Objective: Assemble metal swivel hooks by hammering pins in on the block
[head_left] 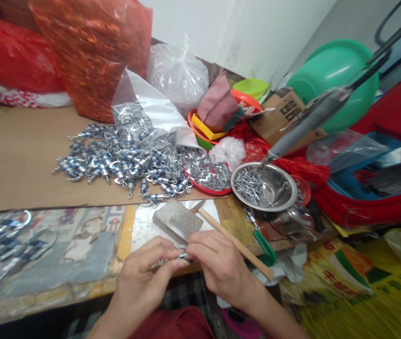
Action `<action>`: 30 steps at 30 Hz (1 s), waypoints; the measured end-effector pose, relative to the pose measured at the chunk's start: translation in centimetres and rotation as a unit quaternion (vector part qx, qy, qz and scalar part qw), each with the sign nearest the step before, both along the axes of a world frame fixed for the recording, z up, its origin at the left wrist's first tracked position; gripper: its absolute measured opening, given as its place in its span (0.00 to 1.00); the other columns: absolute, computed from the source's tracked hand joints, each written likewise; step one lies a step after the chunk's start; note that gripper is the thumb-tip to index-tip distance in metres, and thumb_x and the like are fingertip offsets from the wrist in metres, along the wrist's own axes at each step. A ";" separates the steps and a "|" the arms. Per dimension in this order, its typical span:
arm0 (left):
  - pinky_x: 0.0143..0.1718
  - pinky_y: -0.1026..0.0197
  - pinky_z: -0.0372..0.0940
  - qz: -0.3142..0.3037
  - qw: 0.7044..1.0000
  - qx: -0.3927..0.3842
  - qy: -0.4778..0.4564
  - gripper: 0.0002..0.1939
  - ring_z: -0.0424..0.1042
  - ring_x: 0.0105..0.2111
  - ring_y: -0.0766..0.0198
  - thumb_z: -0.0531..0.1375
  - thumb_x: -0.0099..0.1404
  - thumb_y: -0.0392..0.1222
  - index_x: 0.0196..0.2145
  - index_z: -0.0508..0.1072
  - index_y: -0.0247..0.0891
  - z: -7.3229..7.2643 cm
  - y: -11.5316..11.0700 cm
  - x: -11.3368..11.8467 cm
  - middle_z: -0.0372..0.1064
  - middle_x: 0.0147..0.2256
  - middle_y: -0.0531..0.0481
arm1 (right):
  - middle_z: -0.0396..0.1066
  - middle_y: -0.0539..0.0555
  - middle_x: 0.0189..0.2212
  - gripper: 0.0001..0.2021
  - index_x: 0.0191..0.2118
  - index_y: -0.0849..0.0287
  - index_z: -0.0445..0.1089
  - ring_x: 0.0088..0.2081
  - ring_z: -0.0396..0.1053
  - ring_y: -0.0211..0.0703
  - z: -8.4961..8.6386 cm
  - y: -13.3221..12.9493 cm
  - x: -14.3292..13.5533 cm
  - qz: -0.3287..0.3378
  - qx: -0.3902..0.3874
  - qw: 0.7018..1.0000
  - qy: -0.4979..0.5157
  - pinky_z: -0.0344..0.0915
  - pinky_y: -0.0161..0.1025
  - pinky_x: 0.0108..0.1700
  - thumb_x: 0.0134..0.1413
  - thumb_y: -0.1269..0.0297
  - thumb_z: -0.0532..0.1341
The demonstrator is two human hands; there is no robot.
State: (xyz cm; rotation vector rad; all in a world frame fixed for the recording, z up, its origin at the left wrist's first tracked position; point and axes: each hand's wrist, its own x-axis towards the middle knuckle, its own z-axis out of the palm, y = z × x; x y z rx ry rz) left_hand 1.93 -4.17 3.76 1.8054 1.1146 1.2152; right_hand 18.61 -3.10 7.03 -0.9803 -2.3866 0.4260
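My left hand and my right hand meet at the table's front edge, both closed. Pinched between their fingertips is a small silver-and-blue metal fitting, mostly covered by the fingers. Just beyond it lies a grey metal block on a white sheet. A hammer with a wooden handle slants past my right hand. Farther back spreads a heap of silver-and-blue hook fittings, and several larger-looking ones lie at the left.
Silver clips fill a red dish. Next to it, a steel bowl holds metal pins. A green-handled tool lies at the right edge. Plastic bags, a cardboard box and a green basin stand behind.
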 end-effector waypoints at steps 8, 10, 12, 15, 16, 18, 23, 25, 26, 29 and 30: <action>0.28 0.71 0.61 -0.042 0.997 0.065 0.012 0.08 0.69 0.27 0.70 0.55 0.56 0.27 0.29 0.70 0.36 0.5 -0.1 0.2 0.68 0.26 0.51 | 0.66 0.54 0.31 0.09 0.32 0.61 0.65 0.35 0.63 0.39 0.1 -0.4 0.5 0.001 -0.058 0.998 0.018 0.61 0.36 0.37 0.54 0.76 0.49; 0.28 0.71 0.61 -0.039 0.999 0.033 0.011 0.08 0.69 0.27 0.70 0.55 0.56 0.28 0.27 0.71 0.37 0.8 -0.2 0.1 0.68 0.26 0.52 | 0.66 0.54 0.30 0.08 0.32 0.62 0.65 0.34 0.64 0.38 0.2 -0.5 0.4 0.002 -0.078 0.996 0.050 0.62 0.35 0.36 0.55 0.74 0.50; 0.28 0.71 0.61 -0.033 0.999 -0.012 0.001 0.07 0.69 0.26 0.70 0.56 0.56 0.30 0.25 0.72 0.38 1.0 -0.2 0.0 0.68 0.25 0.52 | 0.66 0.53 0.29 0.08 0.31 0.62 0.65 0.33 0.64 0.37 0.2 -0.5 0.3 0.001 -0.083 0.994 0.074 0.62 0.35 0.35 0.55 0.74 0.50; 0.29 0.69 0.61 -0.028 0.996 -0.083 -0.030 0.06 0.68 0.26 0.69 0.58 0.55 0.33 0.23 0.74 0.38 1.3 -0.1 -0.3 0.68 0.24 0.53 | 0.67 0.54 0.30 0.08 0.33 0.61 0.66 0.34 0.65 0.38 0.2 -0.7 0.2 -0.001 -0.052 0.994 0.096 0.64 0.36 0.36 0.55 0.75 0.51; 0.29 0.69 0.61 -0.022 0.993 -0.108 -0.044 0.06 0.68 0.26 0.68 0.58 0.54 0.34 0.23 0.74 0.39 1.4 -0.1 -0.4 0.68 0.24 0.53 | 0.68 0.54 0.31 0.07 0.35 0.60 0.66 0.35 0.65 0.38 0.2 -0.8 0.2 -0.006 -0.038 0.993 0.110 0.64 0.36 0.37 0.54 0.74 0.52; 0.29 0.68 0.61 -0.006 0.985 -0.158 -0.073 0.05 0.68 0.27 0.68 0.59 0.53 0.36 0.22 0.74 0.39 1.6 0.1 -0.5 0.68 0.25 0.53 | 0.68 0.54 0.32 0.07 0.39 0.60 0.65 0.36 0.66 0.39 -0.2 -1.0 0.3 -0.025 -0.010 0.989 0.142 0.66 0.37 0.38 0.52 0.71 0.56; 0.30 0.67 0.60 0.018 0.973 -0.205 -0.104 0.05 0.67 0.30 0.66 0.60 0.52 0.39 0.21 0.73 0.40 2.0 0.8 -0.6 0.66 0.27 0.52 | 0.69 0.58 0.35 0.11 0.41 0.62 0.66 0.39 0.67 0.41 -1.0 -1.1 0.4 0.017 0.145 0.985 0.090 0.67 0.37 0.38 0.50 0.78 0.55; 0.32 0.67 0.60 0.027 0.977 -0.193 -0.083 0.05 0.67 0.31 0.65 0.59 0.52 0.39 0.21 0.73 0.40 2.1 0.9 -0.6 0.66 0.27 0.52 | 0.70 0.59 0.36 0.11 0.41 0.65 0.66 0.42 0.66 0.43 -1.0 -1.0 0.4 0.041 0.189 0.979 0.063 0.68 0.39 0.39 0.52 0.78 0.53; 0.33 0.66 0.60 0.032 0.980 -0.184 -0.071 0.06 0.67 0.32 0.65 0.59 0.53 0.40 0.21 0.73 0.40 2.1 1.0 -0.6 0.66 0.28 0.52 | 0.70 0.60 0.37 0.12 0.42 0.65 0.66 0.44 0.65 0.44 -1.0 -0.9 0.3 0.045 0.198 0.978 0.055 0.68 0.40 0.40 0.52 0.77 0.52; 0.38 0.64 0.59 0.040 0.985 -0.158 -0.048 0.05 0.67 0.36 0.63 0.59 0.53 0.40 0.21 0.73 0.41 2.0 1.0 -0.8 0.68 0.32 0.51 | 0.70 0.60 0.37 0.12 0.42 0.65 0.66 0.43 0.66 0.44 -0.9 -0.7 0.2 0.040 0.201 0.978 0.048 0.68 0.40 0.40 0.53 0.77 0.52; 0.40 0.63 0.59 0.040 0.987 -0.151 -0.048 0.05 0.68 0.37 0.62 0.59 0.53 0.40 0.22 0.74 0.41 2.0 1.0 -0.8 0.69 0.33 0.51 | 0.71 0.60 0.36 0.12 0.42 0.65 0.67 0.43 0.66 0.43 -0.9 -0.7 0.1 0.037 0.197 0.978 0.053 0.68 0.40 0.40 0.52 0.77 0.52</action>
